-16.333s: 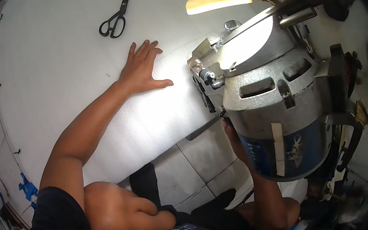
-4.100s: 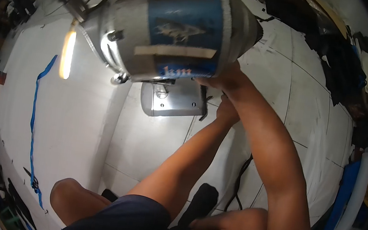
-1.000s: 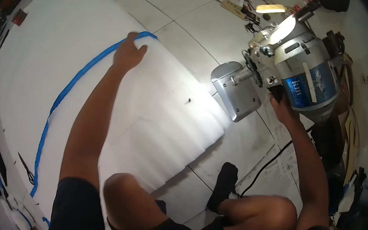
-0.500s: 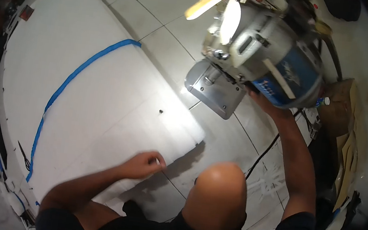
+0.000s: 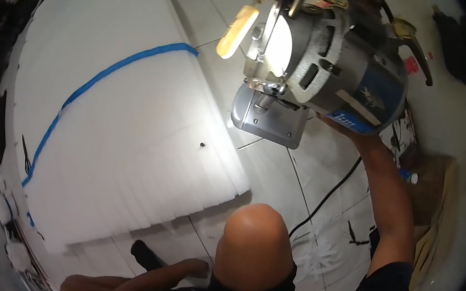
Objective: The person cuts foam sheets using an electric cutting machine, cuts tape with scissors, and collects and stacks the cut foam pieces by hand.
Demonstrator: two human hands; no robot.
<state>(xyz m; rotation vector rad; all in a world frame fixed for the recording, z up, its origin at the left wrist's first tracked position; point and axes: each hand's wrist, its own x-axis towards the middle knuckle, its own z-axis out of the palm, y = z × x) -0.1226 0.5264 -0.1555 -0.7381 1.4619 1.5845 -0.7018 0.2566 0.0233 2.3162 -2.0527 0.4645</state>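
An electric fabric cutting machine [image 5: 348,72] with a grey motor housing, blue label and flat metal base plate [image 5: 271,124] is in the upper right. My right hand [image 5: 338,126] grips it from below, its fingers mostly hidden behind the housing. The base plate appears beside the right edge of a thick stack of white sheet material [image 5: 126,149]. A blue strip [image 5: 101,76] curves across the stack. My left hand [image 5: 194,269] is low beside my raised knee, apart from the stack, its fingers curled in and nothing visible in them.
Scissors [image 5: 26,155] lie at the stack's left side. A black cable [image 5: 326,196] runs over the tiled floor from the machine toward my knee. White scraps [image 5: 318,257] lie right of the knee. A brown cardboard box [image 5: 430,189] stands at the right.
My left hand has drawn back from the stack's front edge toward my body. The machine, still in my right hand, has tilted slightly, and the head view has shifted.
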